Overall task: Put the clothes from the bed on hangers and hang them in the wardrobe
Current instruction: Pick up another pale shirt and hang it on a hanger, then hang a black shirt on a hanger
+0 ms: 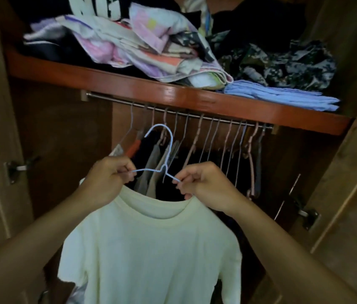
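A cream T-shirt hangs on a light blue wire hanger in front of the open wardrobe. My left hand pinches the hanger's left arm at the shirt's collar. My right hand pinches the hanger's right arm at the other side of the collar. The hanger's hook points up and stays below the metal rail, not touching it.
Several hangers with dark and beige clothes hang on the rail, plus several bare hangers to the right. A wooden shelf above carries piles of folded and crumpled clothes. Both wardrobe doors stand open at the sides.
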`<state>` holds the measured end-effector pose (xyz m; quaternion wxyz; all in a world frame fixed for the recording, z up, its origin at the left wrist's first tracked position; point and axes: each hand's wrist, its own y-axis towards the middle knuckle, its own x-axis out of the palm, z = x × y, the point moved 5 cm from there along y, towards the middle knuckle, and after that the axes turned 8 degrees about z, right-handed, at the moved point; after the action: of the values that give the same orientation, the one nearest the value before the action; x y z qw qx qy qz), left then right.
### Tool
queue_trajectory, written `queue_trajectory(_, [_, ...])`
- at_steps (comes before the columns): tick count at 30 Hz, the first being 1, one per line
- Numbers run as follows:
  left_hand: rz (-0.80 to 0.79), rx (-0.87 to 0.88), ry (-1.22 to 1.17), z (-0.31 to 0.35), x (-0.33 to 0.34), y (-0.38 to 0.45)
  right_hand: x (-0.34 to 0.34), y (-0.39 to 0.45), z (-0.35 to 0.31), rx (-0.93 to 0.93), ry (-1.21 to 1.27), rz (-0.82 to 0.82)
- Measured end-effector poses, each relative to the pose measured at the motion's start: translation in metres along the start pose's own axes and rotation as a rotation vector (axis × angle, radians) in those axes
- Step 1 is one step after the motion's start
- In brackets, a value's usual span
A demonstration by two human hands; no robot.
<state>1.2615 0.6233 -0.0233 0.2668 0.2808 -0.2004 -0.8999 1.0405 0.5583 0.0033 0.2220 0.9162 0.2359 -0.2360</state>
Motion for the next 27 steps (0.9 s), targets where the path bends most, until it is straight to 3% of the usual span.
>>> queue_trajectory(9, [0.109,0.003,0.262,-0.044,-0.075,-0.002,0.097,0.041,-0.032,0.13,0.213,-0.134])
queue_trajectory(15, [0.249,-0.054,0.401,-0.07,-0.108,-0.009,0.154,0.064,-0.045,0.214,0.304,-0.114])
queue_trajectory(22, [0.224,-0.093,0.346,-0.081,-0.109,-0.018,0.201,0.103,-0.051,0.39,0.46,-0.029])
queue_trajectory(27, [0.09,-0.171,0.366,-0.08,-0.1,-0.022,0.217,0.13,-0.055,0.481,0.607,0.014])
